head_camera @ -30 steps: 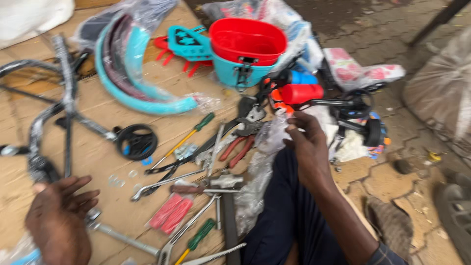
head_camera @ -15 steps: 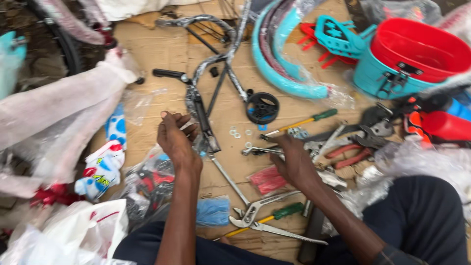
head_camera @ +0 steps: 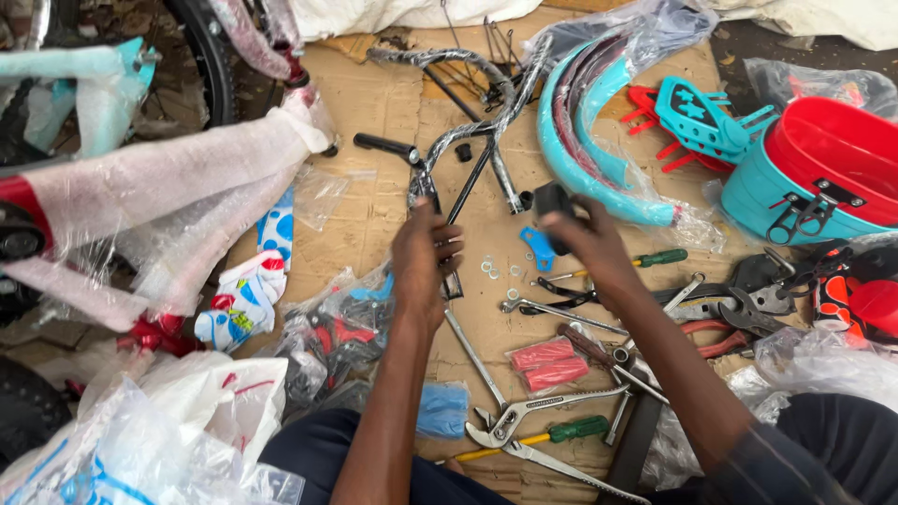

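Note:
My left hand [head_camera: 426,257] is closed around a thin metal bar [head_camera: 475,360] that lies on the cardboard [head_camera: 374,103] and joins the chrome handlebar frame [head_camera: 468,131] above. My right hand [head_camera: 587,245] grips a black round part [head_camera: 552,201] at the end of that frame, just below the teal mudguards [head_camera: 575,150]. Small washers [head_camera: 500,271] and a blue plastic piece [head_camera: 540,249] lie between my two hands.
Hand tools are scattered to the right: a green-handled screwdriver [head_camera: 655,259], pliers [head_camera: 524,421], wrenches [head_camera: 552,313], bagged red grips [head_camera: 547,363]. A teal basket with a red liner [head_camera: 814,178] stands far right. A plastic-wrapped bike frame [head_camera: 140,187] and bags fill the left.
My right hand has left the tools and gone up to take the black round part. My left hand stays on the metal bar. The view has shifted slightly.

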